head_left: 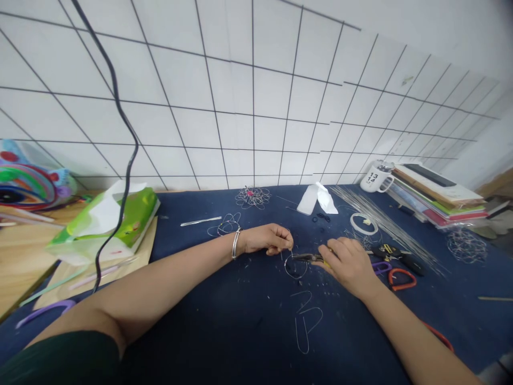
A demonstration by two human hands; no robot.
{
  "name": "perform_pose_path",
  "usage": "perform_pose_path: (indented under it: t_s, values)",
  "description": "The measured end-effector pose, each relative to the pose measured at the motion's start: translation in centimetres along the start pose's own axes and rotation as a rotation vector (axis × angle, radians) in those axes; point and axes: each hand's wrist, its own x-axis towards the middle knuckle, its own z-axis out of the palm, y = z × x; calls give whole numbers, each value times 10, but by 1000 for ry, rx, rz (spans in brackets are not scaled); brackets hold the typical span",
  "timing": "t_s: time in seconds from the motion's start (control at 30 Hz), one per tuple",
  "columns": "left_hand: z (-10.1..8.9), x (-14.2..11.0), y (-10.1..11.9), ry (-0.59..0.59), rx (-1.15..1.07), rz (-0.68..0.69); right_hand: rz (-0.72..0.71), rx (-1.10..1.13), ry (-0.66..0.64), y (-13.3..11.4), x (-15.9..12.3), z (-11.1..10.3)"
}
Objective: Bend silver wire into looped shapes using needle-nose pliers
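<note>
My left hand (272, 239) is closed, pinching the end of a thin silvery wire just above a small wire loop (295, 275). From the right, my right hand (349, 264) grips a pair of pliers (306, 258) with yellow handles, mostly covered by the fingers. The pliers' dark jaws meet the top of the loop, close to my left fingertips. Whether the jaws are fully closed on the wire is too small to tell. Nearer to me, several bent wire pieces (308, 323) lie on the dark blue cloth (224, 331).
Long straight wires (385, 227) lie at the right, beside a white coil (364, 224) and red-handled pliers (402, 279). Behind stand a mug (377, 178) and stacked books (436, 192). Wire tangles (253, 197) sit at the back. A green tissue pack (138, 224) and hanging black cable (116, 91) are left.
</note>
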Motion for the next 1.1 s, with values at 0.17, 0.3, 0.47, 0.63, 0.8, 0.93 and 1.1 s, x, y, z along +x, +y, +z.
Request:
perform_pose_path:
  t_s: [0.17,0.3,0.47,0.63,0.8,0.93,1.1]
  values:
    - [0,0,0,-18,6,-10,-5,11,7,-1,0,-1]
    - [1,-1,1,-20,20,-7,-1,20,-15,-1,1,-3]
    - [3,-1,2,-1,50,-17,4,30,-36,-2,2,-6]
    - [6,-2,3,33,81,-4,-9,13,-67,-3,4,-8]
    - [6,-3,4,73,169,10,-7,6,-117,-5,5,-10]
    - [6,-4,8,110,300,16,-2,33,-149,-6,6,-9]
    - [9,-7,18,185,631,92,15,85,-174,-6,6,-6]
